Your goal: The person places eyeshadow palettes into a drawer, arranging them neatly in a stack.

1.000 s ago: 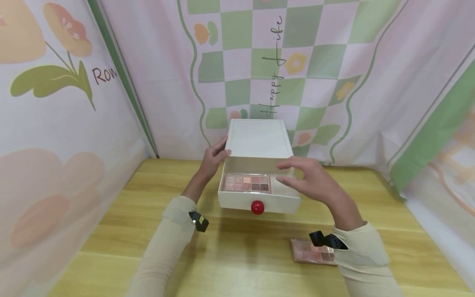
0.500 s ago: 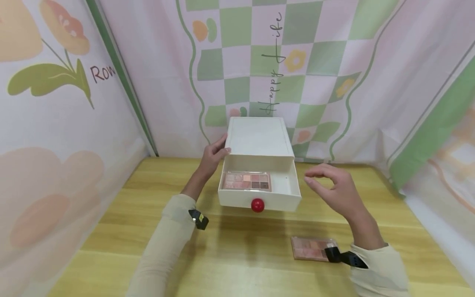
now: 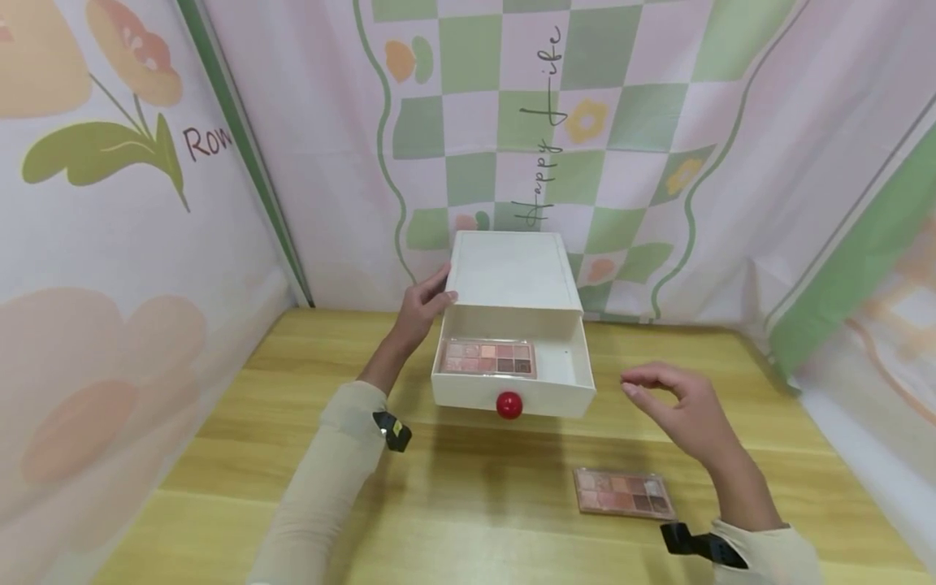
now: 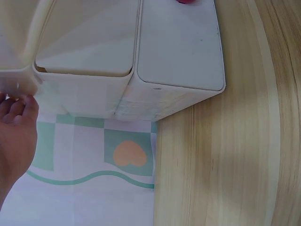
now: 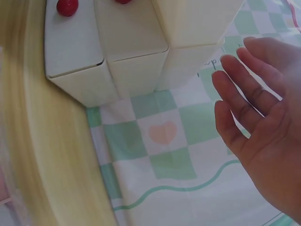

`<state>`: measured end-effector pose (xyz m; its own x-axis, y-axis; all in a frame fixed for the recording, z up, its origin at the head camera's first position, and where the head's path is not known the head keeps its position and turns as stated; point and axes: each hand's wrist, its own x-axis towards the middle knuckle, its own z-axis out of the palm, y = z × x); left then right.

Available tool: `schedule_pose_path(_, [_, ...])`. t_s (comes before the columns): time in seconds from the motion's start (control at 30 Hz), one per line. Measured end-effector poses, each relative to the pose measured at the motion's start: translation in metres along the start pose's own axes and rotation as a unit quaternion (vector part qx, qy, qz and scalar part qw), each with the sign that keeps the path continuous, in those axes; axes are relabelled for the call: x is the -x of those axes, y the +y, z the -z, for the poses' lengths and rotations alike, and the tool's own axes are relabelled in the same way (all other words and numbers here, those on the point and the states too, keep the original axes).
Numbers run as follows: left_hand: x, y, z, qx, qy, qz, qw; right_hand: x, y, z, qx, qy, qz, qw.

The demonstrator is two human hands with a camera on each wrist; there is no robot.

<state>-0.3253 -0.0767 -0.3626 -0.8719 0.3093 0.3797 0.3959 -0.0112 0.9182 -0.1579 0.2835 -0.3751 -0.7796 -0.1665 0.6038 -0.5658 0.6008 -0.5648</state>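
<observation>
A white drawer box (image 3: 515, 272) stands at the back of the wooden table. Its top drawer (image 3: 552, 398), with a red knob (image 3: 509, 405), is pulled out. Inside, towards the left, lies an eyeshadow palette (image 3: 487, 358). My left hand (image 3: 418, 313) rests against the box's left side, thumb at its top front corner; the left wrist view shows the fingertips at the white wall. My right hand (image 3: 683, 406) hovers right of the drawer with loosely curved fingers and nothing in it. Below it, a second eyeshadow palette (image 3: 623, 493) lies on the table.
Lower drawers with shut fronts (image 4: 181, 42) are stacked under the top one, seen in both wrist views. A patterned cloth (image 3: 621, 122) hangs right behind the box, and a flowered cloth (image 3: 146, 244) walls the left side. The wooden table (image 3: 475, 520) extends towards me.
My right hand has moved from over the drawer out to the right and towards me, uncovering the drawer's right part and the palette on the table. The left hand stays at the box.
</observation>
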Motion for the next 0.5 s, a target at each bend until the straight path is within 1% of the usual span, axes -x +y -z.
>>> schedule_pose_path(0.17, [-0.001,-0.001,0.0,-0.003,0.002,-0.006,1.0,0.012,0.005,-0.003,0.004,-0.026,-0.029,0.999])
schedule_pose_path(0.37, [0.0,0.0,0.0,-0.003,0.002,-0.003,1.0,0.029,0.016,-0.009,0.015,-0.054,-0.075,0.996])
schedule_pose_path(0.5, [0.0,0.001,0.0,0.002,0.0,-0.001,1.0,0.038,0.023,-0.012,0.018,-0.068,-0.093,0.993])
